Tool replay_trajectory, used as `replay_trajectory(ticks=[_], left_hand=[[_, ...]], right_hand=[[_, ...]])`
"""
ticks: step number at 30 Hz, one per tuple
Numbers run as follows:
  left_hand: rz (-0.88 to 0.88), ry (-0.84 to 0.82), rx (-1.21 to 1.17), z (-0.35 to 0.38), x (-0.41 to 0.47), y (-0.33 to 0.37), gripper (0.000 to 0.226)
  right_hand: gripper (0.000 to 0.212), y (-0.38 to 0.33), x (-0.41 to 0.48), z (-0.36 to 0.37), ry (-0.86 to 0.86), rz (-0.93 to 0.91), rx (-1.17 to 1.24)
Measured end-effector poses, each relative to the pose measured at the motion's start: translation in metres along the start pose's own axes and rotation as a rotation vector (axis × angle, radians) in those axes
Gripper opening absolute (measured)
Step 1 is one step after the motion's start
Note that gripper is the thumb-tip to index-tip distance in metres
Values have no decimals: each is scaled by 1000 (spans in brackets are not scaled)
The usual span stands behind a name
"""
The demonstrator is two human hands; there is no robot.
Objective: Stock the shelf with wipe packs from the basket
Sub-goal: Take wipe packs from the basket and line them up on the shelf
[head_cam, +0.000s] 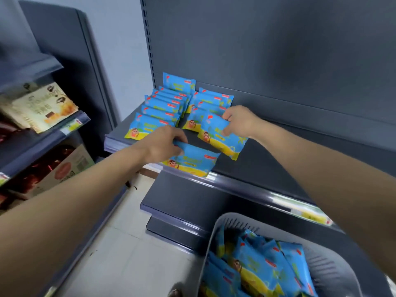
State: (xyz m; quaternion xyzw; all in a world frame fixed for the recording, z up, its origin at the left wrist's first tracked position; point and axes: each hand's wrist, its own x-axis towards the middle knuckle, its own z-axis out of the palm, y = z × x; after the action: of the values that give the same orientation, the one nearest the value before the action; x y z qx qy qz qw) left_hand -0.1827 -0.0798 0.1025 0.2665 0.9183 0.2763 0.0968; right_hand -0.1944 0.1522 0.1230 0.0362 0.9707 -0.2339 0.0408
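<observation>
Two rows of blue-and-yellow wipe packs (162, 110) lean one behind another on the dark grey shelf (278, 159). My left hand (162, 144) grips the top edge of one wipe pack (192, 161) at the shelf's front edge. My right hand (240, 121) pinches another wipe pack (222, 142), held tilted at the front of the right row. At the bottom right, a grey basket (216, 228) holds several more packs (257, 269).
The shelf's right part is bare up to the back panel (278, 50). A lower shelf (182, 202) juts out beneath. To the left stands another shelf unit (25, 146) with snack bags and a cardboard box (70, 166). Pale floor tiles (120, 243) lie below.
</observation>
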Motion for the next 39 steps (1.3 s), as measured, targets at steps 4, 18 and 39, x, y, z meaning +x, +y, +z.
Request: replay_trajectory(ticks=[4,18,39], left_hand=[[-46,-1,-145,-19,20,-27,21],[-2,7,-194,-26,102,-44,28],[175,117,608,12,139,-24,57]], right_hand=[[39,-9,44,19,-12,-13,-19],[38,-9,123,20,23,-50,-166],[32,-7,24,-8,293,-110,-50]])
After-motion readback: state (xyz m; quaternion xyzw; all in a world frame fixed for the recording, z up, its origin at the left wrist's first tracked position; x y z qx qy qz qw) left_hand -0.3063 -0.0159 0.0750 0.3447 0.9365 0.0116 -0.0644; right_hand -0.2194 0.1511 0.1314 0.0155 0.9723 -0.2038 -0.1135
